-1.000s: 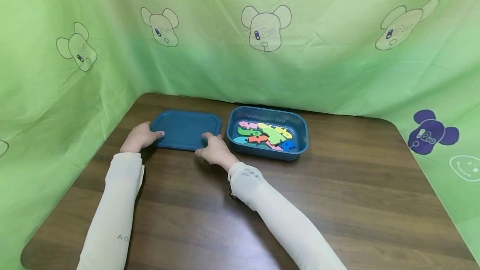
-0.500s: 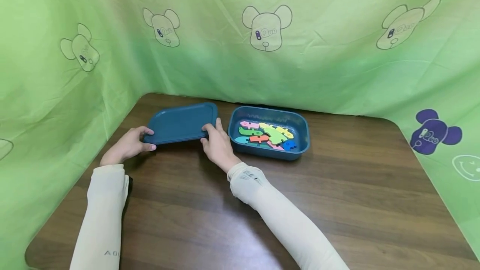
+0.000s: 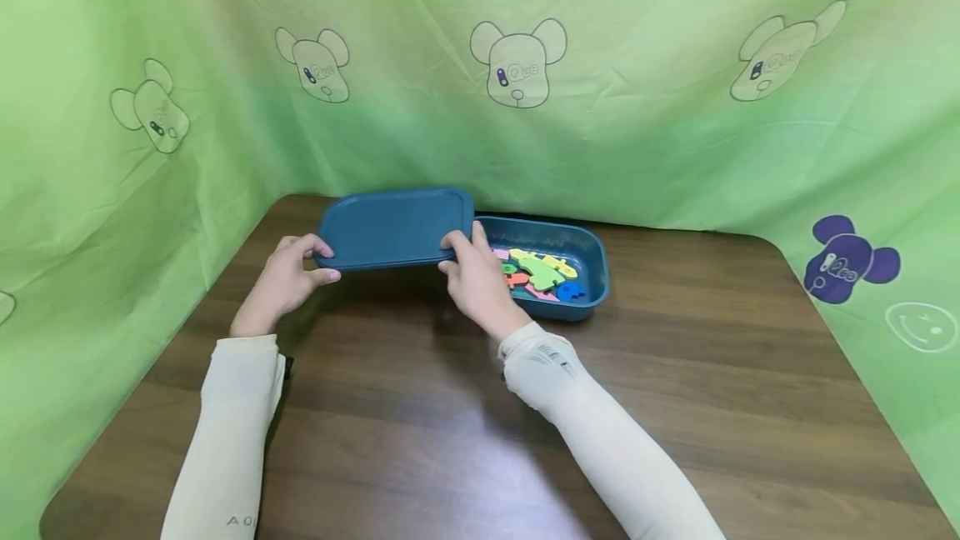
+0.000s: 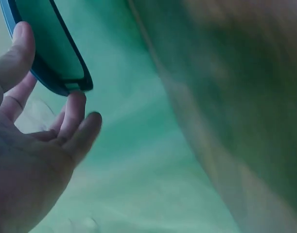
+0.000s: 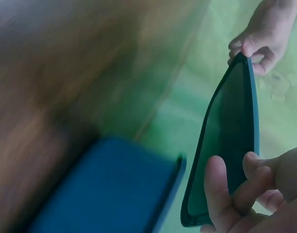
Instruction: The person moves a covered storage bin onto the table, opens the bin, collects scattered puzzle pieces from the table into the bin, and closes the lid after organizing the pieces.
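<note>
Both hands hold a flat dark-blue lid (image 3: 393,227) with rounded corners, raised off the table and overlapping the left end of a box in the head view. My left hand (image 3: 288,277) pinches its left near corner between thumb and fingers. At the right near corner, my right hand (image 3: 480,282) grips the edge, fingers reaching beneath it in the right wrist view. The open dark-blue box (image 3: 592,282) stands on the table just right of the lid. Inside lie several colourful flat puzzle-like pieces (image 3: 542,272) in green, yellow, pink, orange and blue; the leftmost are hidden.
The brown wood-grain table (image 3: 675,407) has rounded corners. A green cloth (image 3: 637,132) printed with bear heads hangs close behind its back edge and along both sides.
The lid, flat on the table a second ago, has been picked up, tilted and carried right toward the box. Both hands have moved with it; the box stays put.
</note>
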Demonstrator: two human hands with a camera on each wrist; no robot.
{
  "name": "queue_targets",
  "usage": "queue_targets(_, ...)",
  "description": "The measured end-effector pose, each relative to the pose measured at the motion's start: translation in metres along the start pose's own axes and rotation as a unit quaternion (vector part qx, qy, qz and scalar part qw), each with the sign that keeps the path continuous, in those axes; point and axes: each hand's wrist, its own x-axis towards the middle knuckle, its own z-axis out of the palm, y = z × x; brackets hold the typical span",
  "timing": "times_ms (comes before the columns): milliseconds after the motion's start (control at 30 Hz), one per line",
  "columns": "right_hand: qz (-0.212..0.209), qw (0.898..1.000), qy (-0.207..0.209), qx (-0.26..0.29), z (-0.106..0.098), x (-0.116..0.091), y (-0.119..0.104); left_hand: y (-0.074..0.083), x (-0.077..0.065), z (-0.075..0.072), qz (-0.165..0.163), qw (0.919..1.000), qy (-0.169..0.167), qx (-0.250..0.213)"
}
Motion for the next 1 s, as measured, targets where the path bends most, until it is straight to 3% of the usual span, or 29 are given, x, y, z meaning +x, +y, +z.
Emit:
queue_targets(200,0.001,1.000,0.019,-0.004,-0.035,-0.016,0.026,0.035,0.011,0.023,0.031,0.9995,0.008,-0.002)
queue_targets(400,0.040,0.999,0.015,-0.013,-0.061,-0.034,0.048,0.061,0.020,0.049,0.050,0.9987,0.002,-0.001)
queue_targets(767,0.087,0.995,0.023,-0.045,-0.098,-0.073,0.083,0.094,0.031,0.104,0.069,0.9969,-0.039,-0.001)
queue_targets(1000,0.103,0.993,0.018,-0.061,-0.110,-0.086,0.107,0.110,0.035,0.123,0.095,0.9944,-0.046,0.000)
